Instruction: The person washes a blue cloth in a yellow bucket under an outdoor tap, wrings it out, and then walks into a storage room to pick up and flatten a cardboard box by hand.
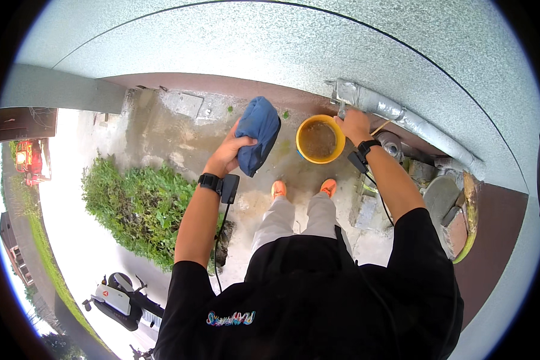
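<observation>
My left hand grips a folded dark blue cloth, holding it up off the ground with the thumb across its near side. To its right is a round yellow bucket with murky brownish liquid inside. My right hand is closed beside the bucket's upper right rim, just under a small grey tap. The hand covers its own grip, so whether the fingers hold the tap or the rim does not show.
A foil-wrapped pipe runs along the wall at the right. Below it lie a grey basin and a bamboo-like pole. A leafy bush grows at the left, with a white-and-black scooter behind it.
</observation>
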The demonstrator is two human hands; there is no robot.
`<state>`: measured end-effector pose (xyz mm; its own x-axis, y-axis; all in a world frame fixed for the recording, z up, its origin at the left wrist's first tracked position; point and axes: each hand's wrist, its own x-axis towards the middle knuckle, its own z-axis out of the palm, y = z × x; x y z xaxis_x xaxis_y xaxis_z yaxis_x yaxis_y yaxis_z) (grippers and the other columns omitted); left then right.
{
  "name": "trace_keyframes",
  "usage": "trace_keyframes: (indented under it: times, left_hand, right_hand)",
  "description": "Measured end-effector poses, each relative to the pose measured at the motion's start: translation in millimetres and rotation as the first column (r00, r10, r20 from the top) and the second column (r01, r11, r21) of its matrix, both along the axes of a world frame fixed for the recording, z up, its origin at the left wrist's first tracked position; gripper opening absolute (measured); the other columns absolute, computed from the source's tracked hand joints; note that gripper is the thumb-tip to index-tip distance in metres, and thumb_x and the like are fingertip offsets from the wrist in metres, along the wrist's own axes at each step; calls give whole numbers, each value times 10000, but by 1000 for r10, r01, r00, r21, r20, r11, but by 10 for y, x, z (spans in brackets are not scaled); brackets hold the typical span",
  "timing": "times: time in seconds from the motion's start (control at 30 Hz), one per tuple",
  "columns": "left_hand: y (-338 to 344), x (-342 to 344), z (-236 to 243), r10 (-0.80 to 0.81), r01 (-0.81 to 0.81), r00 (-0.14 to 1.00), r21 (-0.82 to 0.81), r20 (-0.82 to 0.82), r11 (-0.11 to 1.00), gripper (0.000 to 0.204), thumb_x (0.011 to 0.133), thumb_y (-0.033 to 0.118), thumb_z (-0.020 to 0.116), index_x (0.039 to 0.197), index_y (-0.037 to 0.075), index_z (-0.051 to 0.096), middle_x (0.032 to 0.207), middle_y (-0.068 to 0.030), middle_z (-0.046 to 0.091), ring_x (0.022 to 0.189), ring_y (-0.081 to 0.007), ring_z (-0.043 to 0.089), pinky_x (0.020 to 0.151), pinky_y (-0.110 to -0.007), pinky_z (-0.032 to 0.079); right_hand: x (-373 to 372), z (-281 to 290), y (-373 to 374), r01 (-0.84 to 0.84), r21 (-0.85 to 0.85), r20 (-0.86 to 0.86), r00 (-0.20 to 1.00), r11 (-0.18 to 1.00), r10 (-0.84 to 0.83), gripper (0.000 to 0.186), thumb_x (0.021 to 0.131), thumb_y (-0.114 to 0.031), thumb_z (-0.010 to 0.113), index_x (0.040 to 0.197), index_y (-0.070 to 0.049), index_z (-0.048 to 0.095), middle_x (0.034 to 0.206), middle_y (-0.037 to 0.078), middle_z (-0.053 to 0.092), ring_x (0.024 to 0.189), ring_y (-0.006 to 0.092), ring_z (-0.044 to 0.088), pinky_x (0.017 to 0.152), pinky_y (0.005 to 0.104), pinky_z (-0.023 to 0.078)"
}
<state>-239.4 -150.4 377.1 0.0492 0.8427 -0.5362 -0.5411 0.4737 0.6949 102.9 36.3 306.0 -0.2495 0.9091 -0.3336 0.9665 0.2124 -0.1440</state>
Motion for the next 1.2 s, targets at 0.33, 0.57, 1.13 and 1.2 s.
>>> trace_keyframes:
  times: [0.33, 0.57, 1.13, 1.2]
  left_hand:
    - [579, 898, -162, -311, 358, 913, -157, 263, 920, 658, 834, 71, 695, 1446, -28, 476, 1220, -202, 699, 1016, -305, 746, 888, -430, 638]
    - [882, 1500, -190, -582, 611, 777, -67, 242, 788, 801, 849, 168, 796, 1527, 34, 393, 1359, -152, 632, 1181, -268, 680, 1000, -401, 575]
    - [1167, 2535, -673, -278, 578, -18, -236, -960, 781, 614, 690, 422, 905, 1132, 99, 627, 976, -158, 762, 923, -398, 726, 781, -483, 579]
    - [1207, 2568, -731, -239, 588, -67, -232, -969, 775, 604, 693, 417, 906, 1122, 101, 620, 970, -151, 762, 914, -388, 729, 768, -481, 580]
  right_hand:
    - [203, 868, -522, -398, 721, -383, 454, 567, 805, 831, 791, -152, 824, 1531, -313, 482, 1648, 140, 342, 1436, 398, 436, 1171, 512, 441]
    - [635, 820, -463, -482, 636, -335, 532, 603, 778, 692, 847, -52, 652, 1499, -260, 544, 1479, 90, 510, 1226, 321, 576, 1069, 417, 527]
    - [802, 63, -426, -376, 471, -102, 876, 798, 472, 391, 835, -88, 685, 1211, -68, 583, 1092, 108, 583, 1038, 287, 610, 834, 352, 584]
    - [849, 28, -415, -352, 479, -103, 887, 804, 449, 393, 829, -89, 691, 1207, -72, 583, 1080, 105, 574, 1036, 285, 611, 808, 353, 594]
